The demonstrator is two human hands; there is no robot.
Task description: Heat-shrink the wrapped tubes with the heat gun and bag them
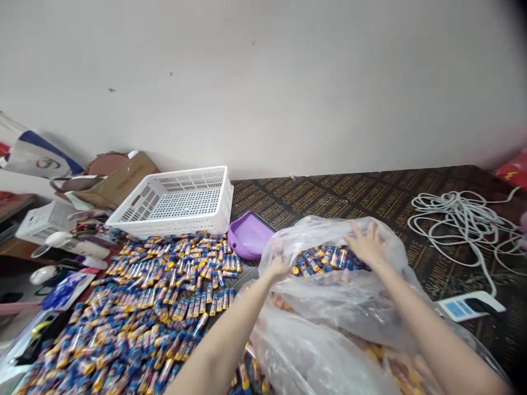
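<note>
A large clear plastic bag point(329, 307) lies in front of me with its mouth gaping. Inside the opening sits a heap of small blue-and-yellow capped tubes point(329, 258) with printed wrappers. At the left edge of the mouth, my left hand point(280, 267) is closed on the plastic, its fingertips partly hidden. My right hand point(367, 244) rests on the far right rim of the bag, fingers spread apart. Many more of the same tubes point(152, 307) are strewn over the surface to the left of the bag.
Behind the loose tubes stands a white plastic crate point(197, 224). A purple dustpan point(250, 236) lies between crate and bag. On the right are a coiled white rope or cable point(461, 214) and a white power strip point(463, 307). Bottles point(78, 245) and a cardboard box point(119, 181) crowd the left.
</note>
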